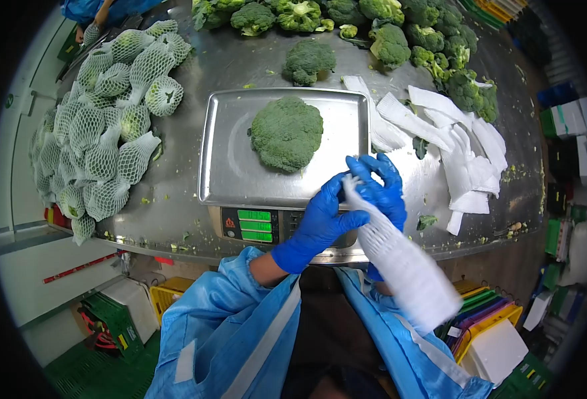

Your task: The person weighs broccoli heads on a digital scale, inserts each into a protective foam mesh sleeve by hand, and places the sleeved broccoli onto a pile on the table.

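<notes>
A: State the position of each hand.
B: The left hand (320, 226) pinches the narrow upper end of a white mesh sleeve (403, 266) between thumb and fingers. The right hand (383, 189) is at the same end, fingers partly bent; whether it grips, I cannot tell. The sleeve slants down past the bench edge, its lower end blurred.
A: And the broccoli head (287, 133)?
B: Crown up on the metal tray (223, 179) of the scale, clear of both hands. The display (255, 225) is lit; its digits are too small to read reliably.
A: List the likely faults.
B: One: mesh tears, caused by uneven pull at the pinched end. Two: the sleeve slips, caused by smooth gloves. Three: a false reading, caused by a hand or the loose sleeves (466, 153) bearing on the tray rim.
</notes>
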`<state>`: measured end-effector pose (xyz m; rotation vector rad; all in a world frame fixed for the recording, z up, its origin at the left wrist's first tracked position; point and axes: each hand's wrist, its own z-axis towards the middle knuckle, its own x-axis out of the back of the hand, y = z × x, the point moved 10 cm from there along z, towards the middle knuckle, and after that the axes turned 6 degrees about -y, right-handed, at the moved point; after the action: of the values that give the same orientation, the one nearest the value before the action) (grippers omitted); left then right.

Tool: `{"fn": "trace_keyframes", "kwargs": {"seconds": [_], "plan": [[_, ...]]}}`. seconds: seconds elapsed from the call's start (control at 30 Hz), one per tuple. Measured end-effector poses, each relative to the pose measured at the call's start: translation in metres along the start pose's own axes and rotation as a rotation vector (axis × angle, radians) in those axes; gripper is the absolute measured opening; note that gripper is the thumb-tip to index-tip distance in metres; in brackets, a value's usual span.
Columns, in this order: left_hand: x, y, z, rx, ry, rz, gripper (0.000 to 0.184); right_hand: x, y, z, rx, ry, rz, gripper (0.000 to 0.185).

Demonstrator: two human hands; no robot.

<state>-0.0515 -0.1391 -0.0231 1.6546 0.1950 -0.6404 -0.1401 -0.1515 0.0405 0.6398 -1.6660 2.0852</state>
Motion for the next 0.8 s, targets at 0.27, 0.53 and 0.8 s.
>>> {"fn": "trace_keyframes", "kwargs": {"seconds": [0.27, 0.53, 0.8], "plan": [[0.032, 0.008, -0.012, 0.246, 0.065, 0.137, 0.036, -0.019, 0.048, -0.014, -0.609, 0.056, 1.347, 0.044], [0.085, 0.038, -0.029, 0.211, 0.256, -0.588, 0.023, -0.095, 0.02, -0.076, -0.949, -0.568, 1.332, 0.041], [0.051, -0.004, -0.068, 0.545, -0.224, 0.143, 0.038, -0.082, 0.024, -0.026, -0.792, -0.469, 1.845, 0.033]]}}
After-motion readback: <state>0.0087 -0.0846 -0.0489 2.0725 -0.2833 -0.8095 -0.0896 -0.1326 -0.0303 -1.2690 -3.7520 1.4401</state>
